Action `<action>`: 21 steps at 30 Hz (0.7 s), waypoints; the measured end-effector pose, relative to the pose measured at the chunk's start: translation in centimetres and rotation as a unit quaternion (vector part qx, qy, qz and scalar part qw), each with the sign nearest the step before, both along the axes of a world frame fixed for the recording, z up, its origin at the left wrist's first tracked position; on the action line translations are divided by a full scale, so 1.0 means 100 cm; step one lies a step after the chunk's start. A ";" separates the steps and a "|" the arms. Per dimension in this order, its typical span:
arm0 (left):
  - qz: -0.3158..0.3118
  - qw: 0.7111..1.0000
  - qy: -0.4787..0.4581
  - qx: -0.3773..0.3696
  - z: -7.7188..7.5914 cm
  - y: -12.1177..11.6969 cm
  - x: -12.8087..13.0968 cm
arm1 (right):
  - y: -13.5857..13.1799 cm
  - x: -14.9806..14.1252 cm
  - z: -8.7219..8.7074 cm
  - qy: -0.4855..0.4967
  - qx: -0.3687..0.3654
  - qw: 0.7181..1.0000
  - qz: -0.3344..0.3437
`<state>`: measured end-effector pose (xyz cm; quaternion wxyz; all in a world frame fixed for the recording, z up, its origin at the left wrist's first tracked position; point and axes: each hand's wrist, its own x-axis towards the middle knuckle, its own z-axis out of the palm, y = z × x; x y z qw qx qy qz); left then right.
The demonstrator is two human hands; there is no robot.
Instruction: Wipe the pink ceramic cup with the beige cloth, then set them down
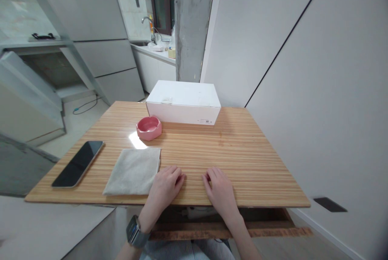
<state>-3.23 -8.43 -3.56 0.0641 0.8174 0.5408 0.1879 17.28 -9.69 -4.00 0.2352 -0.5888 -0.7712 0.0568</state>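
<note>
My left hand [167, 184] rests on the wooden table with its fingers loosely curled in, nothing showing in them. Its outer side lies against the right edge of a folded beige-grey cloth [133, 171], which is flat on the table. My right hand [220, 189] lies on the bare wood a little to the right, fingers likewise curled and no object visible in them. A gap of table separates the two hands. Behind the cloth stands a pink ashtray [149, 129] with angular sides. At the left a dark-screened smartphone [78, 164] lies face up.
A closed white box [183, 113] sits at the table's far edge, behind the ashtray. Below the near edge of the table [257, 163] is an open drawer [263, 216]. A white wall [318, 90] runs along the right. A sink counter [156, 56] stands beyond.
</note>
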 end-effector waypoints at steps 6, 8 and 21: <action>0.001 1.000 -0.003 0.002 0.002 0.000 0.000 | 0.001 0.000 0.000 -0.004 0.010 1.000 -0.002; 0.000 1.000 -0.005 0.007 0.002 -0.001 0.000 | 0.001 0.000 0.000 -0.009 0.012 1.000 -0.003; 0.004 1.000 0.001 0.008 0.001 0.000 0.000 | 0.001 0.000 -0.001 -0.017 0.022 1.000 0.000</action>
